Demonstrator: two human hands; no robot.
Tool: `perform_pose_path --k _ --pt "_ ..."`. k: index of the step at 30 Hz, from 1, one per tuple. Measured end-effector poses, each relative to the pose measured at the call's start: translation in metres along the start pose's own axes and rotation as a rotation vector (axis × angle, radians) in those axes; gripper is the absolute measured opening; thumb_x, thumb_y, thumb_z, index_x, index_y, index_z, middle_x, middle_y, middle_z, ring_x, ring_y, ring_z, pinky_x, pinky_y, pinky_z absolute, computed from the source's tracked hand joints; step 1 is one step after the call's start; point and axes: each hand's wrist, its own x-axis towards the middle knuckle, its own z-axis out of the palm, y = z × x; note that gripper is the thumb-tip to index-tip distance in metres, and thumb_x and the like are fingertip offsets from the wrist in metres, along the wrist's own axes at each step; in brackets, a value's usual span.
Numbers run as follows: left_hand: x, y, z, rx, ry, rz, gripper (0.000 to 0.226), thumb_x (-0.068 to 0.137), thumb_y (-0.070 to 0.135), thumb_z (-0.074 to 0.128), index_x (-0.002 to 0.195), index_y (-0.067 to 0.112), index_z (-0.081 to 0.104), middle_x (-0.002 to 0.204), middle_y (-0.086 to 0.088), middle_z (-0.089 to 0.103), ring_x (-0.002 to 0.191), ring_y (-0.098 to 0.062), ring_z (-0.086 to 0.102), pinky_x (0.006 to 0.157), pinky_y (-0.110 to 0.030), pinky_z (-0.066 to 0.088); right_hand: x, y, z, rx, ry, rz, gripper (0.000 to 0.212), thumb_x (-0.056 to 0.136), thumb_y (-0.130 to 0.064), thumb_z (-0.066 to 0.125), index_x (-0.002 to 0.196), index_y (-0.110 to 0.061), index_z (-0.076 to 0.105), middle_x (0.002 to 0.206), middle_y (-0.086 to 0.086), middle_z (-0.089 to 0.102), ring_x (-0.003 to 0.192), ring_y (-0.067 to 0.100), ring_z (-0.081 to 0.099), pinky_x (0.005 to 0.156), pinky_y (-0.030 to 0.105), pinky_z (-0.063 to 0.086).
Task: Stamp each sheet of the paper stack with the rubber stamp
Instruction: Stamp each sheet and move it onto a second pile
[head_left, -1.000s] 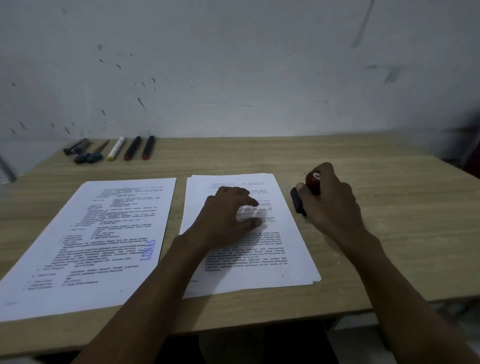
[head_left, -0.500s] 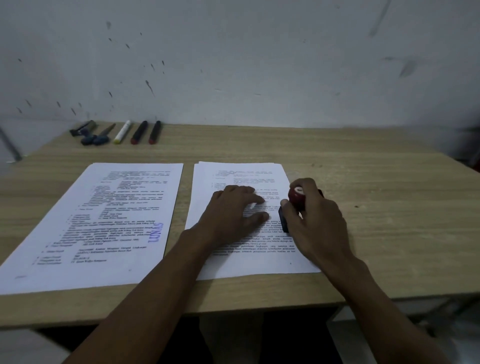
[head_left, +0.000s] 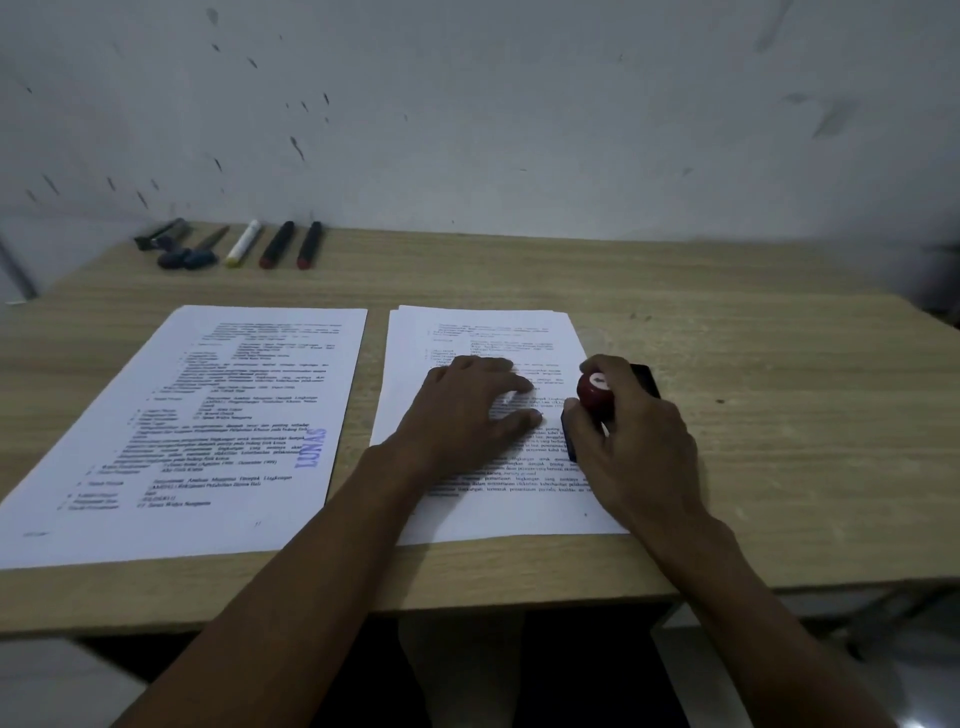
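A stack of printed white sheets (head_left: 483, 332) lies in the middle of the wooden desk (head_left: 753, 415). My left hand (head_left: 462, 410) rests flat on it, fingers spread over the text. My right hand (head_left: 634, 441) grips the rubber stamp (head_left: 596, 392), which has a red knob and a dark base. The stamp's base sits on the right margin of the top sheet. To the left lies a separate sheet (head_left: 208, 415) bearing a blue "LUNAS" stamp mark (head_left: 311, 448) near its right edge.
Several pens and markers (head_left: 244, 244) lie in a row at the desk's far left corner, by the grey wall. The desk's front edge runs just below the sheets. Bare wood stretches to the right of the stack.
My right hand has carried the stamp from the bare desk at the right onto the right margin of the top sheet. My left hand has stayed flat on the stack.
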Motion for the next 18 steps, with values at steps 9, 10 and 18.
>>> perform_pose_path --k 9,10,18 --pt "-0.0011 -0.0002 0.0024 0.002 0.012 0.003 0.047 0.088 0.056 0.052 0.128 0.032 0.057 0.146 0.005 0.046 0.135 -0.018 0.036 0.109 -0.04 0.028 -0.0038 0.0016 0.0053 -0.157 0.067 0.011 0.032 0.087 -0.037 0.06 0.117 -0.027 0.055 0.085 0.004 0.065 0.078 0.035 0.062 0.064 0.035 0.039" --pt "-0.0015 0.0 0.0023 0.002 0.013 0.003 0.047 0.088 0.056 0.053 0.128 0.032 0.057 0.145 0.005 0.046 0.135 -0.018 0.036 0.109 -0.041 0.028 -0.0043 0.0013 0.0056 -0.165 0.076 0.01 0.033 0.086 -0.038 0.06 0.117 -0.028 0.055 0.082 0.004 0.064 0.077 0.036 0.062 0.063 0.035 0.037" --pt "-0.0017 0.0006 0.0013 0.006 0.017 0.004 0.046 0.088 0.055 0.053 0.127 0.031 0.058 0.145 0.004 0.047 0.135 -0.018 0.037 0.109 -0.042 0.029 -0.0054 0.0032 0.0092 -0.18 0.105 0.012 0.037 0.085 -0.04 0.059 0.121 -0.031 0.053 0.078 0.006 0.065 0.076 0.037 0.062 0.065 0.035 0.033"
